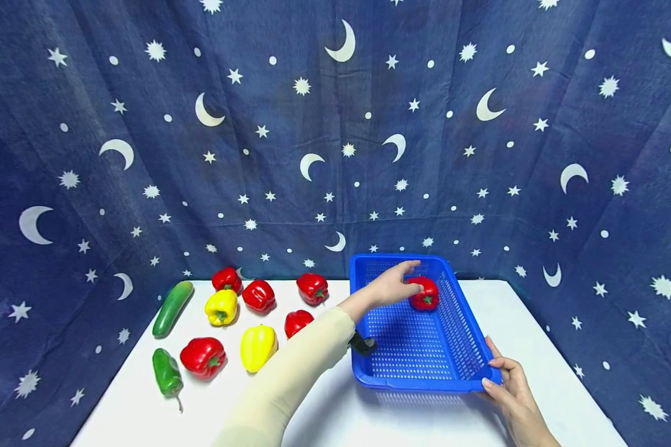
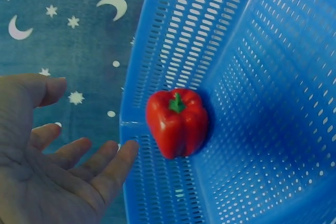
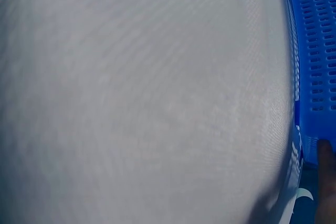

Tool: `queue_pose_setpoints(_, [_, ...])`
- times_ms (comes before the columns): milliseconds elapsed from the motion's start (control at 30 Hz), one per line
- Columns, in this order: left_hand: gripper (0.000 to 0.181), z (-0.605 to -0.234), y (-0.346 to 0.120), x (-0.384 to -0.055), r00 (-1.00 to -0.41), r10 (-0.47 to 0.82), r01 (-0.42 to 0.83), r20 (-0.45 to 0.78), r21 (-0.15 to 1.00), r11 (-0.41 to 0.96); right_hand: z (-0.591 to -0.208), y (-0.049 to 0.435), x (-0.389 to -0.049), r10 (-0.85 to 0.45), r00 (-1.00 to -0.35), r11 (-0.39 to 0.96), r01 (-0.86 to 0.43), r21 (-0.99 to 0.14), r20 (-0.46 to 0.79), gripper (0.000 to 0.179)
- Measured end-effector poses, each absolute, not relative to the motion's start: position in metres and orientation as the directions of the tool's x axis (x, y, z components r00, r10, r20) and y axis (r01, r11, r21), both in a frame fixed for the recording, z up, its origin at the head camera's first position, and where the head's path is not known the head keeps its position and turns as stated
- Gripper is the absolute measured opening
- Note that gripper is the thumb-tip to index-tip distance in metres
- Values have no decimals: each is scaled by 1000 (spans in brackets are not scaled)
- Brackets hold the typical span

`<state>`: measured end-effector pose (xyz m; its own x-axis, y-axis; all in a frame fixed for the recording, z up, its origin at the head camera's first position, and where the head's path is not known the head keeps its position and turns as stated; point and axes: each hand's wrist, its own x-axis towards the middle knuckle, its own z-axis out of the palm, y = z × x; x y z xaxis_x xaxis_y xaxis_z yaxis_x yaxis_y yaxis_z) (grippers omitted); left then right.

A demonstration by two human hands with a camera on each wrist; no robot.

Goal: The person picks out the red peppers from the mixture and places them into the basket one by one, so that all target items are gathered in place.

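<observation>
A red bell pepper [image 1: 429, 292] with a green stem lies inside the blue perforated basket [image 1: 414, 388], toward its back end. My left hand [image 1: 392, 285] is over the basket, its fingers spread and holding nothing. The left wrist view shows a gap between this hand [image 2: 58, 171] and the pepper [image 2: 176, 124]. At the basket's front right corner, my right hand [image 1: 511, 394] grips the rim, thumb on the near side and fingers on the outer right side. Only one dark finger [image 3: 325, 182] of it shows beside the basket in the right wrist view.
On the white table left of the basket lie several red bell peppers [image 1: 204, 358], two yellow ones [image 1: 258, 349], a cucumber [image 1: 173, 309] and a green chili pepper [image 1: 167, 372]. My left sleeve [image 1: 296, 366] crosses in front of them. A blue curtain [image 1: 291, 124] surrounds the table's back and sides.
</observation>
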<state>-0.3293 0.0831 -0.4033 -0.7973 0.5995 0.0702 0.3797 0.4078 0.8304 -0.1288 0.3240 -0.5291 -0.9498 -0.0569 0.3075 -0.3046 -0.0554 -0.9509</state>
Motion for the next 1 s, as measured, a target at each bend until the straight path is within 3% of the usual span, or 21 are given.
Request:
queue_pose_setpoints(567, [61, -379, 58, -307, -742, 658, 452, 127, 820, 351, -529, 327, -128, -38, -953, -52, -298, -953, 301, 29])
queue_pose_setpoints(833, [58, -372, 35, -301, -705, 692, 531, 158, 764, 367, -530, 325, -128, -41, -956, -40, -288, -957, 290, 29])
queue_pose_setpoints(1000, [58, -363, 13, -304, -715, 682, 540, 153, 740, 400, -526, 323, -129, -19, -968, -21, -249, -968, 249, 29])
